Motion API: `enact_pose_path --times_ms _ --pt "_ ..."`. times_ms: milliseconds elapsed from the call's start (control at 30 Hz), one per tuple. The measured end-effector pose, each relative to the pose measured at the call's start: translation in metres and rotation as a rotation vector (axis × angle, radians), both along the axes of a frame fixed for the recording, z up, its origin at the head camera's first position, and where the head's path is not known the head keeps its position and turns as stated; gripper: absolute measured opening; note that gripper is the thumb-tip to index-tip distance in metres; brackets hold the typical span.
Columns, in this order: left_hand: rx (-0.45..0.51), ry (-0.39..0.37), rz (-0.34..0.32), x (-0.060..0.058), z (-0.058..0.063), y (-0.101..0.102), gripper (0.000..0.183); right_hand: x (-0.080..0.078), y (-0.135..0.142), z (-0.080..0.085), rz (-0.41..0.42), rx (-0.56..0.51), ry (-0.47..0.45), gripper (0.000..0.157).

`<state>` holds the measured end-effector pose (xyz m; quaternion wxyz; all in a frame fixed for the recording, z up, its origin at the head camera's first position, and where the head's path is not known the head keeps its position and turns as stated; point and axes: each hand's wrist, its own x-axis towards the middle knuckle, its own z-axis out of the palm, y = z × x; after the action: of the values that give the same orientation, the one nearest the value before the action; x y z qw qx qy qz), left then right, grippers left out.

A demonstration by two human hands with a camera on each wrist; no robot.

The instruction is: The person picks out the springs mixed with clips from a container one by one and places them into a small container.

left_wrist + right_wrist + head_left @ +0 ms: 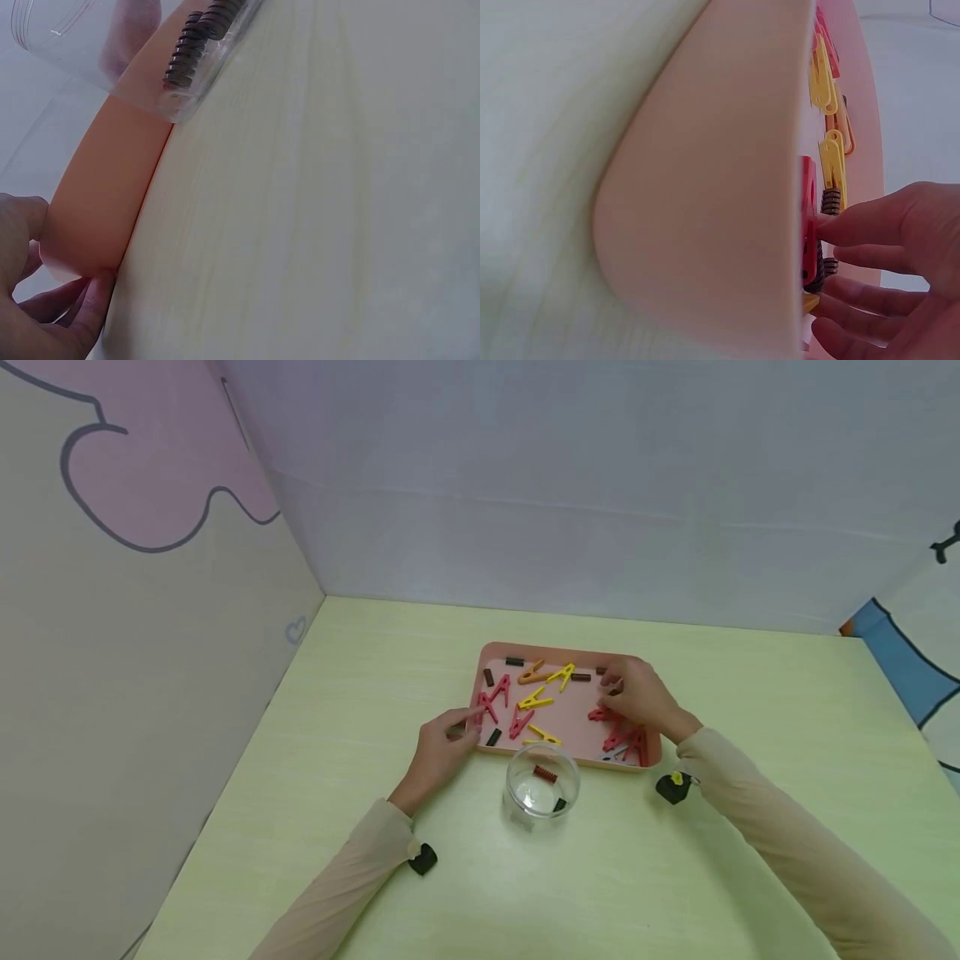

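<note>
Tray (570,655) steadied, I judge, by my left grip (441,752) pinching its corner mid-frame; whether my right grip (642,697), beside red clothespins (613,740), holds anything, I cannot tell.

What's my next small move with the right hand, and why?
I'd probably have the right hand pinch the dark spring beside it and lift it: other springs lie among the clips in the tray, and the clear jar already holds two.

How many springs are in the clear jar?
2: a reddish-brown spring near the middle of the clear jar, and a dark spring at its lower right in the head view. No others show through the wall.
</note>
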<state>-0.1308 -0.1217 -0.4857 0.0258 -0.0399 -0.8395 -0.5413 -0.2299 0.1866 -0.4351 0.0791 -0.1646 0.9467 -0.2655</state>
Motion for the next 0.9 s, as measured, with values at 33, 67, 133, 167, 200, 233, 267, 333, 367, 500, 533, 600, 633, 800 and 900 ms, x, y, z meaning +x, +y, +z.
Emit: enact_pose_path --times_ms 33,67,133,167,200,233,267,333,367,500,533,600,633,800,900 --pt "0.002 -0.001 0.000 0.0002 0.0001 0.0000 0.031 0.0000 0.0003 0.0007 0.004 0.002 0.000 0.016" --pt "0.003 -0.001 -0.001 0.0003 0.0003 0.0000 0.031 -0.0001 0.0005 0.0013 0.009 0.007 0.002 0.016" --pt "0.006 -0.002 0.000 0.0002 0.0001 0.0000 0.031 -0.0006 0.0011 0.0015 0.022 0.008 0.010 0.016" --pt "0.006 -0.001 0.001 0.0003 0.0001 0.0000 0.031 -0.0010 0.0013 0.0014 0.027 0.009 0.016 0.016" --pt "0.007 0.000 0.001 0.0003 0.0001 0.0001 0.031 -0.0013 0.0016 0.0007 0.028 0.011 0.018 0.016" --pt "0.007 0.001 0.002 0.0003 0.0000 0.0001 0.031 -0.0018 0.0019 -0.0002 0.029 0.010 0.021 0.016" --pt "0.006 0.000 0.002 0.0003 0.0001 0.0002 0.031 -0.0023 0.0022 -0.0012 0.029 0.009 0.024 0.015" --pt "0.002 -0.002 0.002 0.0006 0.0003 0.0004 0.031 -0.0026 0.0025 -0.0029 0.025 0.003 0.023 0.015" --pt "-0.002 -0.005 0.003 0.0008 0.0004 0.0005 0.032 -0.0025 0.0025 -0.0034 0.022 0.001 0.019 0.015" --pt "-0.009 -0.005 0.003 0.0009 0.0003 0.0006 0.032 -0.0016 0.0025 -0.0039 0.015 -0.008 0.003 0.016" --pt "-0.009 -0.002 0.003 0.0008 0.0003 0.0007 0.032 -0.0016 0.0025 -0.0037 0.014 -0.008 0.000 0.017" --pt "-0.007 0.004 0.004 0.0005 0.0001 0.0008 0.031 -0.0019 0.0026 -0.0037 0.015 -0.005 0.000 0.017" --pt "-0.006 0.004 0.005 0.0004 0.0001 0.0009 0.031 -0.0021 0.0026 -0.0037 0.017 -0.006 0.001 0.017" --pt "0.002 0.003 0.004 0.0003 0.0000 0.0012 0.031 -0.0030 0.0020 -0.0039 0.022 -0.003 0.008 0.014" --pt "0.004 0.004 0.005 0.0003 0.0003 0.0016 0.031 -0.0032 0.0022 -0.0035 0.025 0.000 0.015 0.013"
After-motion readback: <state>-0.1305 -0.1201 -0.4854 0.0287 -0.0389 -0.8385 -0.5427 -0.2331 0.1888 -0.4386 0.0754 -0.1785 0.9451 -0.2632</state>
